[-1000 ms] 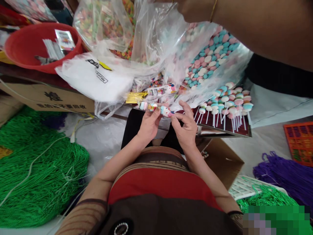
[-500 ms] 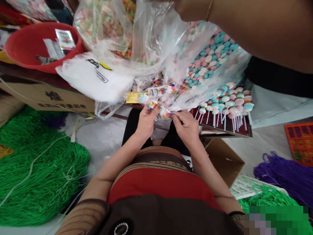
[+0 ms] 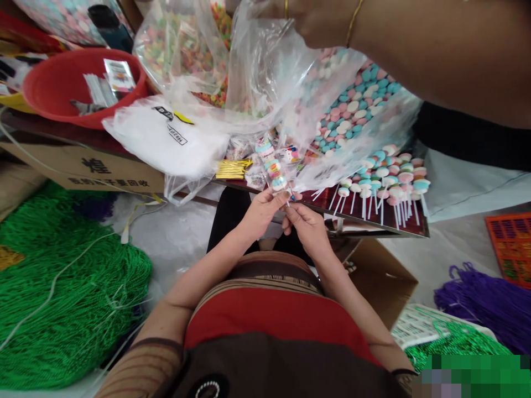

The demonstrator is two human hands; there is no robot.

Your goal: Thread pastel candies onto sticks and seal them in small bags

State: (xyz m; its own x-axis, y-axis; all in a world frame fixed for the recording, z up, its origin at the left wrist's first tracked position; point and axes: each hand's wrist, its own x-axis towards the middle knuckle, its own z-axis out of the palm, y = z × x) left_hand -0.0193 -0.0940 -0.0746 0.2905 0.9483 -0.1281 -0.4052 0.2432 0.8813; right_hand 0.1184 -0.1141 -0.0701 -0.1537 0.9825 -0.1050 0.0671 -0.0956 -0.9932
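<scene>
My left hand (image 3: 264,211) is pinching the wrapped candy (image 3: 273,165) by its lower end, the candy leaning toward eleven o'clock. My right hand (image 3: 305,221) is curling its fingertips just beneath; whether they're gripping, I cannot tell. Lollipops (image 3: 397,190) are lying at its two o'clock.

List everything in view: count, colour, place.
Wrapped marshmallow skewer: one, multicoloured, centre
Twist ties: many, yellow, table edge
Marshmallow lollipops: many, pastel, table's right
Loose marshmallows: many, pastel, rear
Ring candies: many, orange and green, rear centre
Plastic bags: several, white and clear, tabletop
Basin: one, red, table's left
Bottle: one, dark, behind basin
Cartons: two, brown, below table
Bead strings: piles, green, both sides
Cords: heap, purple, right
Crate: one, orange, far right
Basket: one, white, lower right
Co-worker's arm: one, gold-braceleted, top right
Left hand: one, bare, gripping skewer
Right hand: one, bare, at skewer
</scene>
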